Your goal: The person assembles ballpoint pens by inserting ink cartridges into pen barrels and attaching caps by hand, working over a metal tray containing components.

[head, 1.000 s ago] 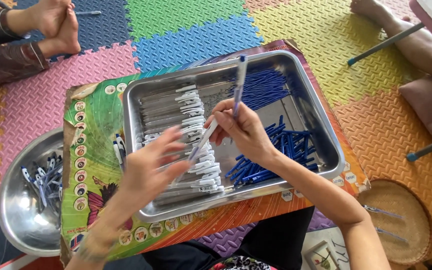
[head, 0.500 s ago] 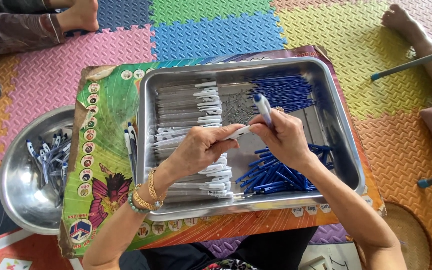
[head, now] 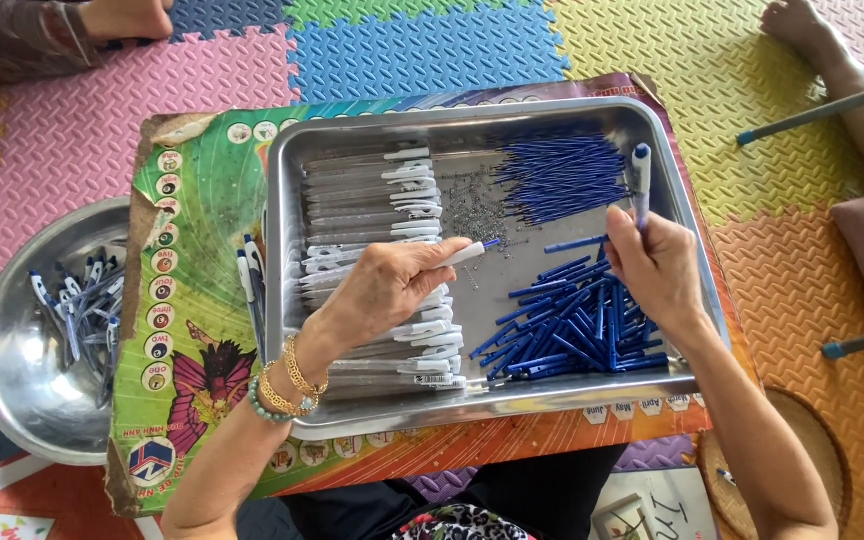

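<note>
Gripping a white pen barrel with a blue tip (head: pixel 472 252), the left hand (head: pixel 387 290) closes its fingers around it above the middle of the rectangular shiny metal tray (head: pixel 352 135); the tip points to about two o'clock. Gold and green bead bracelets (head: pixel 287 385) sit on that wrist.

At nine o'clock from this hand, outside the tray, a round steel bowl (head: pixel 12 400) lies on the floor mats and holds several assembled white and blue pens (head: pixel 77 305). The tray rests on a colourful printed cardboard sheet (head: pixel 192 200), and a few more pens (head: pixel 250 285) lie on the sheet just beside the left wall of the tray.

Inside the tray, a row of clear pen barrels with white clips (head: pixel 367 210) fills the left half, partly under the left hand. At twelve o'clock from the hand is a small scatter of tiny metal springs (head: pixel 472 205), and next to it a bunch of thin blue ink refills (head: pixel 562 178).

At three o'clock, the right hand (head: pixel 657 265) holds upright a blue and white pen (head: pixel 641 180), pinched between the fingers, over a heap of short blue plastic pen parts (head: pixel 577 330).
</note>
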